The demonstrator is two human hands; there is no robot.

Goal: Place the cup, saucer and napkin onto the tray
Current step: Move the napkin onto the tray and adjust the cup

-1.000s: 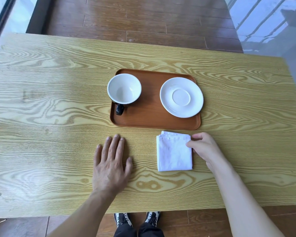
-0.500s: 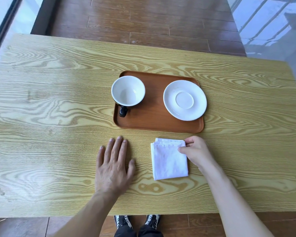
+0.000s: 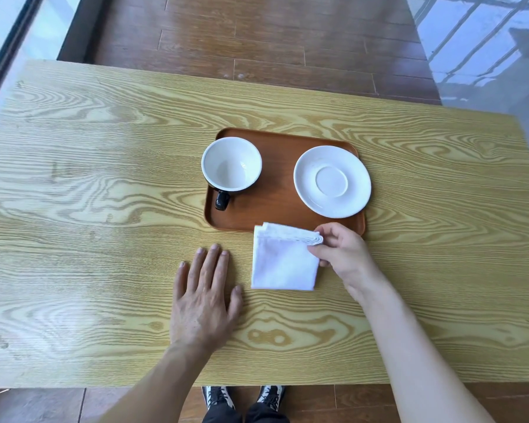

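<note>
1. My right hand pinches the far right corner of the napkin, lifting that edge over the tray's near rim.
2. My left hand lies spread flat on the table, just left of the napkin.
3. Beyond my hands, the cup and saucer sit apart on the tray, with bare tray between them.

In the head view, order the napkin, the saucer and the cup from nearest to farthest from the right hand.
1. napkin: pinched at its far right corner by the right hand, near edge of the tray.
2. saucer: just beyond the hand, on the tray's right side.
3. cup: farthest, on the tray's left side.
</note>
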